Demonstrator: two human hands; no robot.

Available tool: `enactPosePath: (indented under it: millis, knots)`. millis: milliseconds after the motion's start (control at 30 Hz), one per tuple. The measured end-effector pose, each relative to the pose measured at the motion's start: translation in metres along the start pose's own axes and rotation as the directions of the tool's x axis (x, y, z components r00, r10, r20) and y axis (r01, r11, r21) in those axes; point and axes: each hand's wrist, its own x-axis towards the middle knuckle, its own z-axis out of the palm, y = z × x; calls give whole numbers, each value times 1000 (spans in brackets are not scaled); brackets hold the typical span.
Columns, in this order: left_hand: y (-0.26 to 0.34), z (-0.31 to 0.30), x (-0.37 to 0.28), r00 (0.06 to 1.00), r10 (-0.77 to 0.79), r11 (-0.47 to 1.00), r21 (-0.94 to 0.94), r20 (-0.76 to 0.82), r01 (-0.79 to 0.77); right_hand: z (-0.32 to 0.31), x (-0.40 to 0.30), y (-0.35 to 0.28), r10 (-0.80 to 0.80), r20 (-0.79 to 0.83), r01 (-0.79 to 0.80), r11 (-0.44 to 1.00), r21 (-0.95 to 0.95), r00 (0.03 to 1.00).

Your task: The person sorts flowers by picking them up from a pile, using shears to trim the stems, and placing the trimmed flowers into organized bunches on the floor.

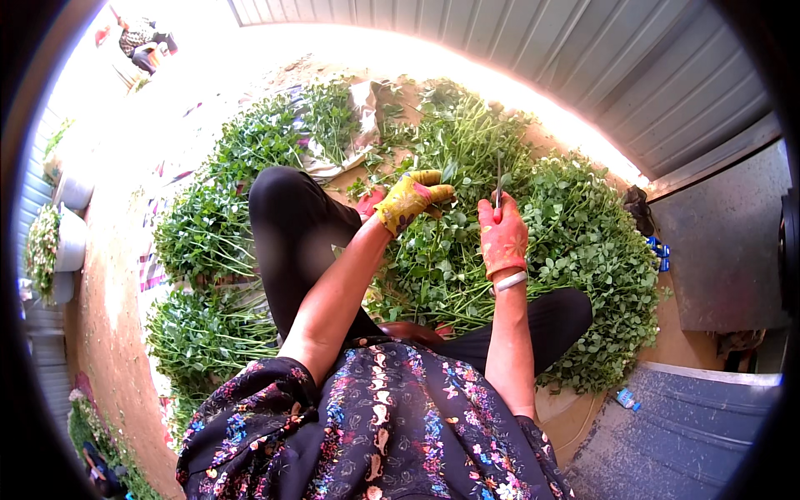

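My left hand (417,197), in a yellow floral glove, is held above the greenery between my knees. Its fingers point right and stand apart, and I see nothing gripped in them. A single broad leaf (449,169) shows just beyond the fingertips. My right hand (504,234), in a coral-red floral glove, is closed around red-handled scissors (498,203) whose narrow blades point away from me. Beneath both hands spreads a heap of cut leafy green stems (437,250). To the right this joins a dense pile of leafy stems (581,231) with small pale flowers.
Bundled stems (206,244) lie left of my bent knee on cloth. White tubs (72,240) with flowering stems stand far left. Another person (140,44) is at upper left. On the right are a metal panel (725,244), blue sheeting (675,431) and a plastic bottle (627,399).
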Motion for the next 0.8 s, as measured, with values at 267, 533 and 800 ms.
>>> enactPosePath:
  millis: [267, 533, 800]
  knots:
    - [2, 2, -2, 1000, -1, 1000, 18, -5, 2, 6, 0, 9, -18, -16, 17, 1000, -20, 1000]
    - [1, 1, -2, 1000, -5, 999, 33, 23, 4, 13, 2, 13, 156, 82, -168, 970, 178, 984]
    - [-12, -9, 1, 993, -29, 998, -59, 117, 36, -11, -5, -8, 209, 384, -392, 774, 497, 899]
